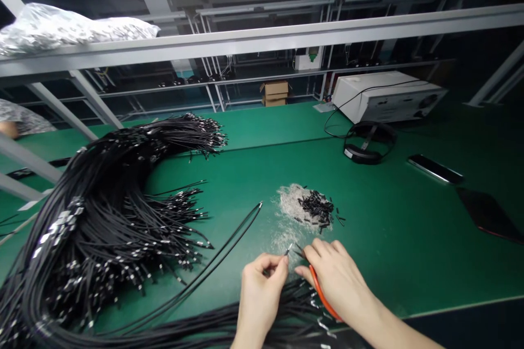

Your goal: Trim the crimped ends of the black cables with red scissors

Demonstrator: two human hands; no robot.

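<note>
Right now the cable (289, 248) sits at the fingertips of the left hand (262, 282), its bared, shiny end poking up just past the pinch of thumb and forefinger. The right hand (334, 272) is wrapped around cutters (320, 292) with an orange handle, their dark tips near that end; whether the blades touch it I cannot tell. A single cable should be light and springy, with a fairly smooth black cover that could slide a little in dry fingers, while the bared tip is probably the delicate part and could bend or fray. The firmest hold looks to be on the covered part, close behind the tip. On the left, the big bundle (98, 196) of black cables crowds the bench (393, 245), and a loose looped cable (223, 245) reaches out toward the middle. Beyond the hands lies a heap of short black bits (317, 207) beside pale fluff (291, 200). The widest room for moving looks to be to the right, between that heap and the phone (436, 169), with the front edge of the bench running close by the right forearm.
</note>
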